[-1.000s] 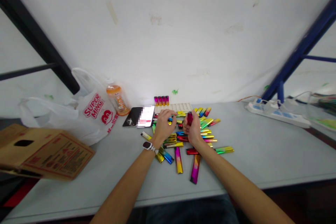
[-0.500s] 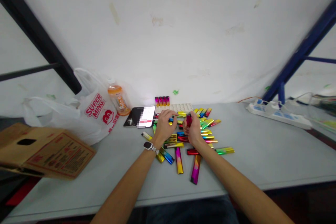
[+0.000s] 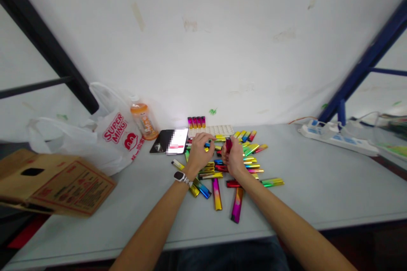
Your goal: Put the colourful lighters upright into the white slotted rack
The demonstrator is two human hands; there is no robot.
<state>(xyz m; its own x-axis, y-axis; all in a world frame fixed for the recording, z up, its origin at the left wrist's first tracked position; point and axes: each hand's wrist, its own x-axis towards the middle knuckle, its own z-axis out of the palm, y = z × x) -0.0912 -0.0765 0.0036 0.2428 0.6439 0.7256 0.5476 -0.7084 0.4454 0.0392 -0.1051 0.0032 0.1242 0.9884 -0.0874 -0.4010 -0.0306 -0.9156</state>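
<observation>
Shiny, multicoloured lighters [image 3: 217,194] lie scattered over the desk around both hands. My right hand [image 3: 234,159] is closed round a dark red lighter [image 3: 228,145], held upright with the thumb near its top. My left hand [image 3: 199,150], with a watch at the wrist, hovers over the left part of the pile. Its fingers are curved and apart, and nothing shows between them. Behind the hands lies a white tray [image 3: 219,130] with rows of small holes. Several purple-and-yellow lighters [image 3: 196,122] stand upright in a row at its back left.
Left of the lighters lies a phone or tablet [image 3: 159,142] with a lit screen. An orange drink bottle [image 3: 144,120], a white plastic bag [image 3: 111,152] and a cardboard box [image 3: 73,186] stand further left. A power strip [image 3: 337,137] lies at the right against the wall.
</observation>
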